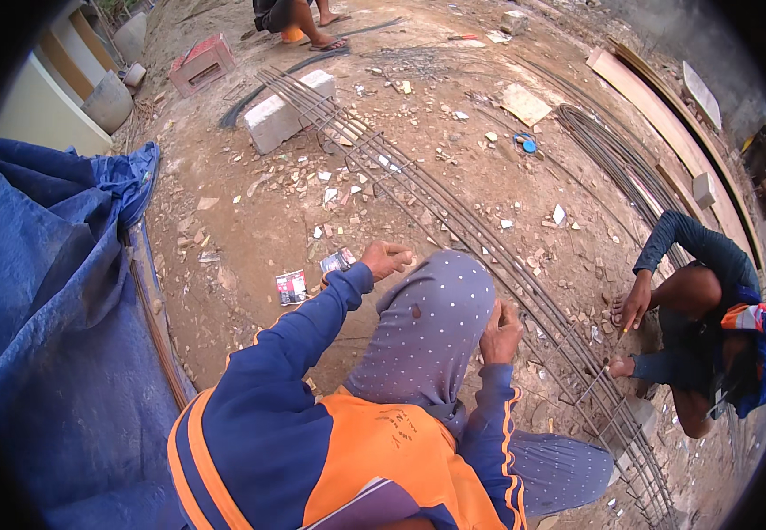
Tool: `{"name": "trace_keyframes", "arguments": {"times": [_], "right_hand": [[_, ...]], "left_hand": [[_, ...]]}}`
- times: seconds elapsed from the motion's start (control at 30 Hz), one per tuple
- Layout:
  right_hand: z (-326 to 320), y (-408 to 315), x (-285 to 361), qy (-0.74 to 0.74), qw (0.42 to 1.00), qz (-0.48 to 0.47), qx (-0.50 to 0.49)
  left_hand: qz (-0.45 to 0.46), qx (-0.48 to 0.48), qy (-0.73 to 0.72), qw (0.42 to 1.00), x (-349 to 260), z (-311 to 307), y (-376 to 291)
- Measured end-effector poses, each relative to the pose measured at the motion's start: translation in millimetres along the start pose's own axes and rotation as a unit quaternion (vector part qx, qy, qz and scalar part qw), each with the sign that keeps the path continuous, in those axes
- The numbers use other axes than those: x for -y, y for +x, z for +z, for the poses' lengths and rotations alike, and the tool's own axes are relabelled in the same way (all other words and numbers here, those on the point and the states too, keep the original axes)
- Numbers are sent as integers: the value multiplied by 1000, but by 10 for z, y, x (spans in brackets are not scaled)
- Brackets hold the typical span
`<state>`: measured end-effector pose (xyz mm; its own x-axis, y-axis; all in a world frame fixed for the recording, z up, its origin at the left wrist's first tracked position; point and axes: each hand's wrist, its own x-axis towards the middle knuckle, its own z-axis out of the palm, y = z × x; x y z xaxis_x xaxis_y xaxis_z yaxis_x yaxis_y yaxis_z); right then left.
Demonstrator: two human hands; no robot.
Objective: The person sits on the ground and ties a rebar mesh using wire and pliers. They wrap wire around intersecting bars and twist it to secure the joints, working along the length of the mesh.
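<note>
My left hand (386, 260) is raised just left of my bent knee, its fingers partly curled; whether it holds something small I cannot tell. On the other side of the knee is my right hand (501, 332), fingers bent and pointing up, near the steel rebar cage (489, 255). Nothing shows clearly in its grip. The long cage runs diagonally from upper left to lower right, with tied stirrups across its bars. A pale concrete block (288, 112) supports its far end. Two small printed packets (291, 287) lie on the ground by my left forearm.
A co-worker (708, 318) crouches at the right with both hands near the cage. Another person (300, 23) sits at the top. A blue tarp (58, 318) covers the left side. A red crate (203, 64), coiled rebar (611, 152), wooden planks (668, 126) and scattered rubble surround the cage.
</note>
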<state>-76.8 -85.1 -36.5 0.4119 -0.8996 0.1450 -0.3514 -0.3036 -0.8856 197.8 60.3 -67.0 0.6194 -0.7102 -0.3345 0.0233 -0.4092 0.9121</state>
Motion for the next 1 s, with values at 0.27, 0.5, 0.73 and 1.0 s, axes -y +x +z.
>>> {"name": "trace_keyframes", "arguments": {"times": [0.27,0.5,0.73,1.0], "right_hand": [[-78,18,-213,62,996,36,52],[-451,-401,-647,13,974,170,151],[-1540,237,-476,-46,969,160,180],[-2662,1311,187,-174,959,105,200]], "left_hand": [[-165,153,316,922,249,-243,-136],[-488,317,233,779,1016,64,-1483],[-496,129,203,835,1514,198,-1786],[-488,-95,384,778,1829,-299,-1127]]}}
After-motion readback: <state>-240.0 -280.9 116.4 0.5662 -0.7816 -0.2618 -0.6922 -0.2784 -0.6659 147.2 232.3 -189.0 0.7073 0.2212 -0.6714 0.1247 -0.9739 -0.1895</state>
